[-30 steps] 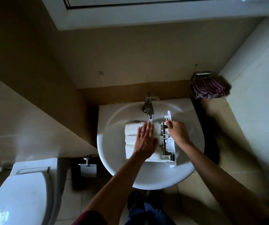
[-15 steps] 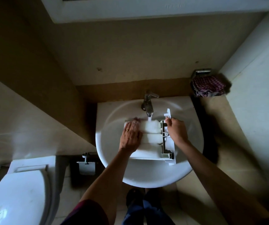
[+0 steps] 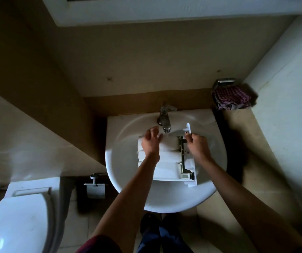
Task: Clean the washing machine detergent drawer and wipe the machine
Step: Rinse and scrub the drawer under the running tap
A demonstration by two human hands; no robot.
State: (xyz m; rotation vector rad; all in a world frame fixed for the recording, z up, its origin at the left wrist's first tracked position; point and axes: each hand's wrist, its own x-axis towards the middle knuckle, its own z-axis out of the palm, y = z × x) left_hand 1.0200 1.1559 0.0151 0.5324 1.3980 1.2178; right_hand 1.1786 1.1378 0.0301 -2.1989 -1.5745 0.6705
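Note:
A white detergent drawer [image 3: 166, 167] lies across the white basin [image 3: 121, 161], its front panel to the right, under the metal tap [image 3: 164, 119]. Water falls from the spout onto the drawer's far part. My left hand [image 3: 151, 142] lies over the drawer's far left compartment, fingers spread and loosely bent near the stream. My right hand [image 3: 198, 146] grips the drawer's front panel at its far end.
A checked cloth [image 3: 231, 100] sits in a wall holder at the back right. A toilet [image 3: 17, 221] stands at the lower left, with a paper holder [image 3: 95, 189] beside the basin. My feet are below the basin's front rim.
My left hand has slid from the middle of the drawer to its far left part, toward the tap. My right hand has kept its grip on the front panel.

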